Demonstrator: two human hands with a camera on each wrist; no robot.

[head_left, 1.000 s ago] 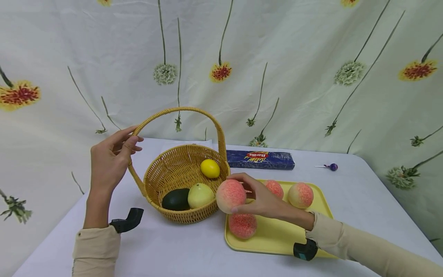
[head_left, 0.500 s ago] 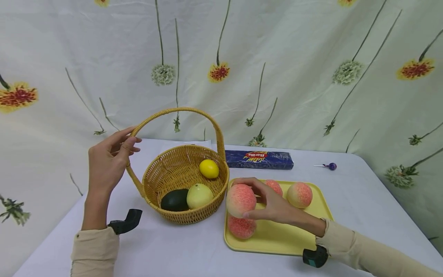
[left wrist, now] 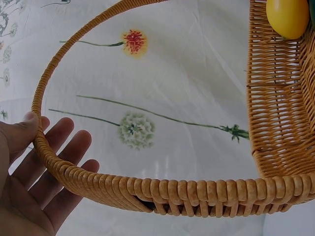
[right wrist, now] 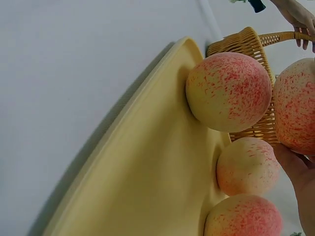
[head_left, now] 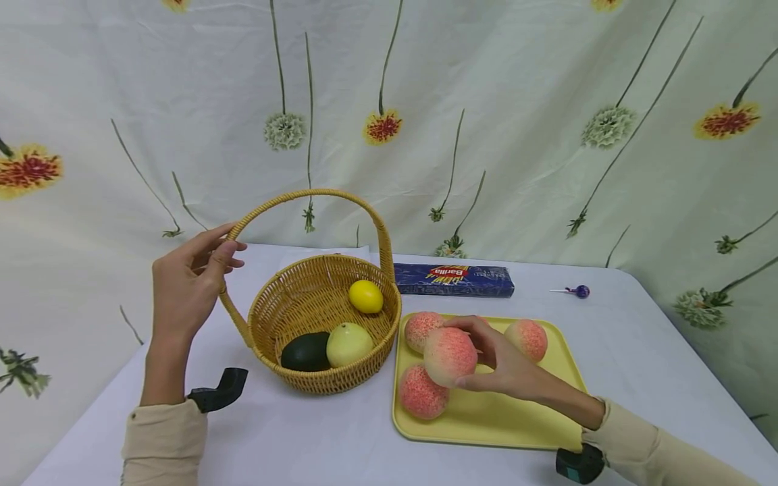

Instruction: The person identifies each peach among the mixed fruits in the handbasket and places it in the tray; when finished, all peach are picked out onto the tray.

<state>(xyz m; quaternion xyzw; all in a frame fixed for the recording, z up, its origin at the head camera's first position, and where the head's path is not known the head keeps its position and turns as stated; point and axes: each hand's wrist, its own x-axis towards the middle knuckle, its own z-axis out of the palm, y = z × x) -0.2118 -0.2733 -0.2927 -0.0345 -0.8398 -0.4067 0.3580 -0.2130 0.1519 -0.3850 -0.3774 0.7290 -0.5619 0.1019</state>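
Observation:
My left hand point(head_left: 188, 283) holds the left side of the handle of a round wicker basket point(head_left: 325, 385); in the left wrist view the thumb lies against the handle point(left wrist: 47, 81) and the fingers pass behind it. Inside the basket are a yellow lemon point(head_left: 366, 297), a dark green oval fruit or vegetable point(head_left: 305, 352) and a pale green round fruit point(head_left: 349, 345). Between thumb and fingers, my right hand point(head_left: 507, 361) grips a pink and cream peach point(head_left: 450, 356) above a yellow tray point(head_left: 486, 422). Several other peaches lie on the tray, one at its front left point(head_left: 423, 392).
A dark blue Barilla box point(head_left: 452, 280) lies behind the tray, just right of the basket. Further right is a lollipop point(head_left: 581, 291) on the white-covered table point(head_left: 292, 439). A flower-patterned cloth point(head_left: 516, 135) hangs behind the table.
My right hand has moved right with the peach, from the basket's rim to over the tray. A peach at the tray's back left has come into view. My left hand keeps its hold.

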